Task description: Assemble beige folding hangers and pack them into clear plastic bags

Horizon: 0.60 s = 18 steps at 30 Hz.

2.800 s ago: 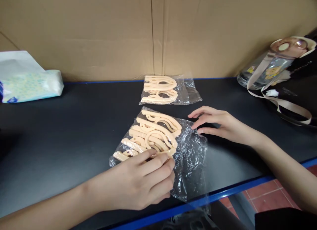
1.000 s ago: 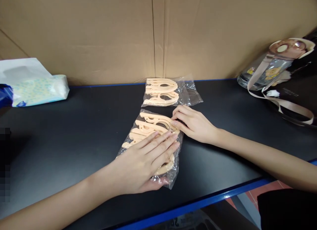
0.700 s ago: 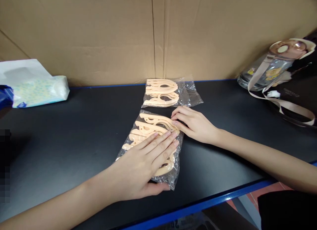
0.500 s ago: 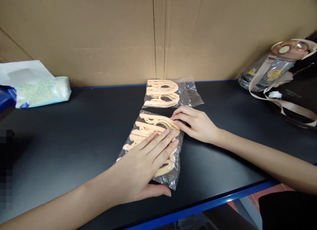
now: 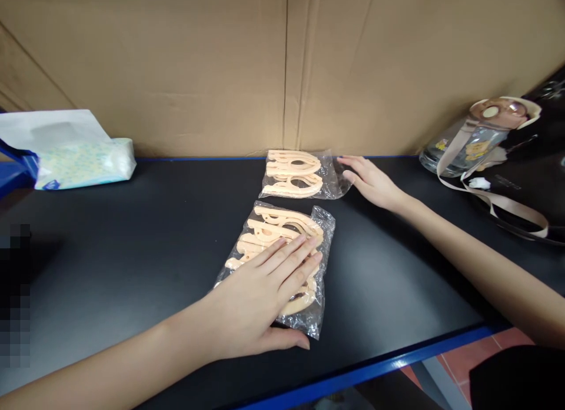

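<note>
My left hand (image 5: 260,292) lies flat, fingers stretched out, on a clear plastic bag (image 5: 327,222) of peach-coloured parts that look like folding hangers (image 5: 269,230). The palm and fingers cover the middle of that bag, and the thumb rests near its front edge. Farther back lies a second, smaller clear bag (image 5: 327,183) with similar peach hangers (image 5: 291,189) inside. My right hand (image 5: 373,180) is at the right end of this far bag, thumb and fingers apart. Whether the fingertips touch the film is hard to tell.
A tissue pack (image 5: 88,163) lies at the back left of the black table (image 5: 154,239). At the right stand a clear water bottle (image 5: 479,142) with a strap (image 5: 507,204) and a crumpled white scrap (image 5: 479,183). Cardboard (image 5: 185,75) walls the back; a blue edge (image 5: 353,372) runs along the front.
My right hand has left the near bag's upper right corner and moved back and right to the far bag's end. My left hand stays flat on the near bag. The view has shifted slightly.
</note>
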{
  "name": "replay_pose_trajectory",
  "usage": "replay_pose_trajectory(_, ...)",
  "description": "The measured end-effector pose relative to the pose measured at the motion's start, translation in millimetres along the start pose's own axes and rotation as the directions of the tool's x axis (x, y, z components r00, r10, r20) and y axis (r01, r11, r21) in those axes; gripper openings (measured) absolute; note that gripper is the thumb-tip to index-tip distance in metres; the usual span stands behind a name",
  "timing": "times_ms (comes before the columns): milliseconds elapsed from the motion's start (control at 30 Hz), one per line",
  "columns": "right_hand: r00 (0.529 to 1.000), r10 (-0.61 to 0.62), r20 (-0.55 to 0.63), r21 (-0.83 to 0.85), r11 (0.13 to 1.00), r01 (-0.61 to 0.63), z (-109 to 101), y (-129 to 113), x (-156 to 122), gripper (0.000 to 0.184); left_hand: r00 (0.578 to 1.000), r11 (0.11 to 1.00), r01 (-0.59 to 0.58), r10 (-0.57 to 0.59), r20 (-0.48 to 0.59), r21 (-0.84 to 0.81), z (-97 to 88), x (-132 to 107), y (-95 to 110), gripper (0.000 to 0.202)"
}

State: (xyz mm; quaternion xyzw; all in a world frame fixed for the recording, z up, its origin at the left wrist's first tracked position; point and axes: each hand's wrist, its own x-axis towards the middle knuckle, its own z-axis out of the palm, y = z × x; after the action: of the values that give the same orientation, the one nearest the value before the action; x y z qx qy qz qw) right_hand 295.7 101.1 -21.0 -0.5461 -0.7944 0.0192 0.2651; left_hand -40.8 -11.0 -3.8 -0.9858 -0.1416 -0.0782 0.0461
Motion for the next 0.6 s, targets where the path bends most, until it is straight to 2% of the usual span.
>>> replay_pose_trajectory(167, 0.978, -0.142, 0.153, 0.117, 0.985, 0.125, 10, -37, 15, 0.056, 1.000, 1.000, 0.007, -0.007, -0.008, -0.013, -0.6, 0, 0, 0.095)
replay_pose_trajectory(367, 0.944, -0.210, 0.253, 0.166, 0.971, 0.171, 16, -52, 31, 0.061, 1.000, 0.999, 0.006, -0.006, 0.006, -0.038, -1.1, -1, 0, 0.094)
replay_pose_trajectory(433, 0.956, -0.181, 0.231, 0.211, 0.969, 0.132, 15, -52, 36, 0.053, 1.000, 0.998, 0.007, -0.007, 0.006, -0.055, -0.8, -1, 0, 0.094)
replay_pose_trajectory(600, 0.997, 0.036, 0.069, 0.264, 0.963, -0.053, 18, -42, 51, 0.034, 1.000, 0.996, 0.023, -0.022, 0.017, -0.088, -1.1, -1, -1, 0.093)
